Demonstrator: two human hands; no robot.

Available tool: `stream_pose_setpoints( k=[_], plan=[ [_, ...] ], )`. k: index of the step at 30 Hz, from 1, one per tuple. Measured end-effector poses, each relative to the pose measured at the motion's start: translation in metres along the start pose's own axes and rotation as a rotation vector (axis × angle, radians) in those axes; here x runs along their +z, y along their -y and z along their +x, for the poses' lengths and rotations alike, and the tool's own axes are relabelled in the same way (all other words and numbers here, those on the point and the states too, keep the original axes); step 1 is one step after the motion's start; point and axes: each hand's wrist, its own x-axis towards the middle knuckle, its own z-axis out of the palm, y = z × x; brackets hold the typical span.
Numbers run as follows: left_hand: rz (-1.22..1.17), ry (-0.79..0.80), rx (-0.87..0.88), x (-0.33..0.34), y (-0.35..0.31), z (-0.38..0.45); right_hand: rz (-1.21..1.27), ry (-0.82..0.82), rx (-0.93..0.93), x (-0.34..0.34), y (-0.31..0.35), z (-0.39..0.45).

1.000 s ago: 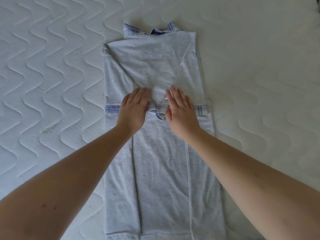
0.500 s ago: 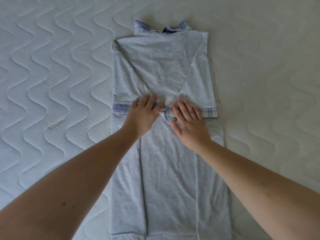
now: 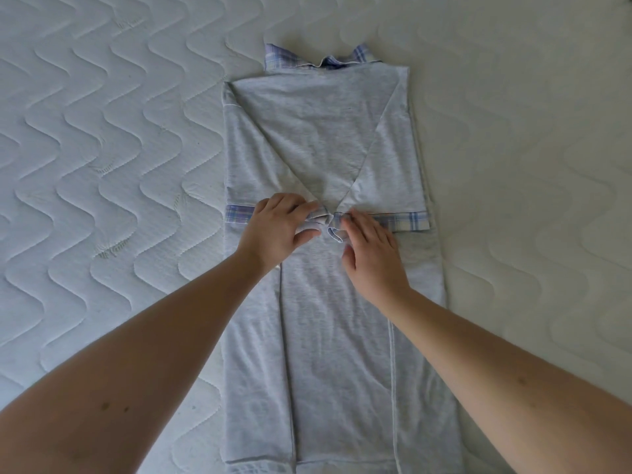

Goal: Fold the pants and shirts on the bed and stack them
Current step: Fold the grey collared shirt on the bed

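Two hands met at the middle of the grey shirt (image 3: 328,302), which lay flat on the white quilted mattress (image 3: 102,148) with both sides folded inward and the sleeves crossed over its upper half. Our left hand (image 3: 278,227) pinched the plaid cuff (image 3: 316,218) of one sleeve between fingers and thumb. Our right hand (image 3: 371,249) lay just beside it, its fingers fairly straight and resting on the other plaid cuff (image 3: 400,222); the two hands were near but not touching. A plaid collar (image 3: 318,59) showed at the shirt's far end. Our forearms crossed the shirt's lower half and hid part of it. Wavy stitching ran over the mattress all around.
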Motion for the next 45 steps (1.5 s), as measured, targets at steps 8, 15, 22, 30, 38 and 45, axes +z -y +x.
stream_pose_setpoints(
  k=[8, 15, 22, 30, 38, 45],
  plan=[
    [-0.040, 0.002, 0.004, -0.006, 0.010, 0.004, 0.525, -0.083, 0.409, -0.007, 0.027, 0.028],
    [-0.059, -0.018, 0.026, -0.010, 0.012, 0.014, 0.809, 0.189, 0.781, -0.006, 0.037, 0.046],
    [-0.141, -0.033, 0.044, -0.015, 0.016, 0.018, 1.110, 0.214, 1.040, -0.014, 0.054, 0.058],
    [-0.133, -0.112, 0.010, -0.017, 0.013, 0.019, 0.939, 0.224, 0.779, -0.018, 0.048, 0.056],
    [0.016, -0.060, 0.179, -0.006, 0.016, 0.020, 0.947, 0.284, 0.764, -0.015, 0.040, 0.048],
    [0.162, -0.151, 0.340, -0.003, 0.025, 0.025, 0.896, 0.313, 0.714, -0.018, 0.038, 0.048]
  ],
)
